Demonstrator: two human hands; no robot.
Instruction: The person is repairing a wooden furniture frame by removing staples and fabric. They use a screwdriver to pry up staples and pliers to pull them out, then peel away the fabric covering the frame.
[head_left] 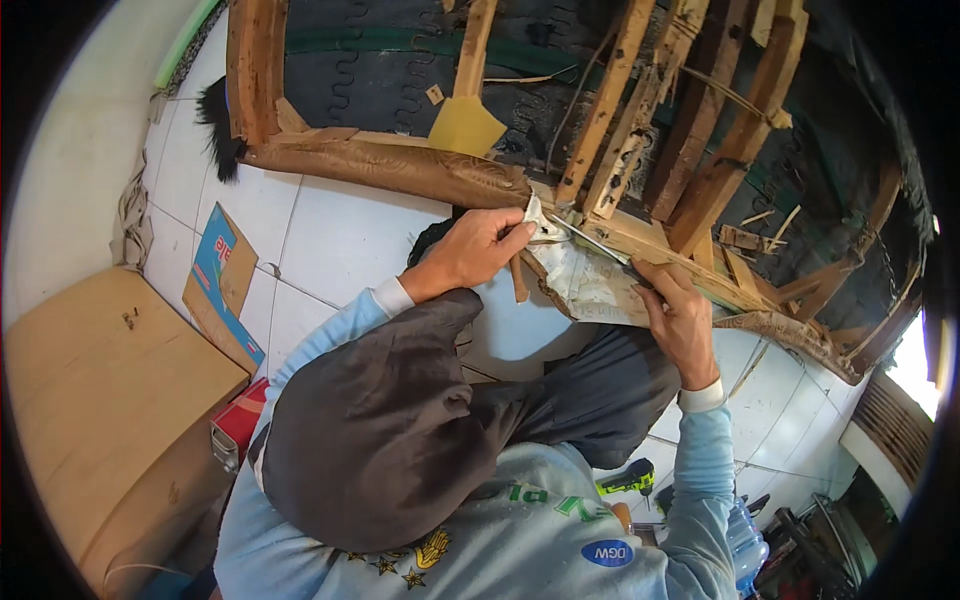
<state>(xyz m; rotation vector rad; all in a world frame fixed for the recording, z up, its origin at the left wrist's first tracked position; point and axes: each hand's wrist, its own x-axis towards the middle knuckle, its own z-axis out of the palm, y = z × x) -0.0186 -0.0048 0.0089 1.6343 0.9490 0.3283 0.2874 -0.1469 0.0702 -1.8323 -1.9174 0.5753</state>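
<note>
An overturned wooden furniture frame (670, 240), seemingly of a sofa, lies in front of me, its front rail partly wrapped in brown patterned upholstery (400, 165). My left hand (476, 250) pinches the loose edge of a torn off-white cloth (541, 222) at the rail. In my right hand (677, 312) is a slim metal tool (595, 241), its shaft lying along the rail with the tip by the cloth near my left fingers. The grip of that tool is hidden in my palm. Below the rail hangs a whitish, stained backing (600, 285) between my hands.
Wooden slats (607, 100) stand up from the rail over dark cloth with zigzag springs. Cardboard (222, 275) leans at left near a plywood panel (120, 400) and a red can (238, 425). A green-black power drill (628, 480) lies at my right side.
</note>
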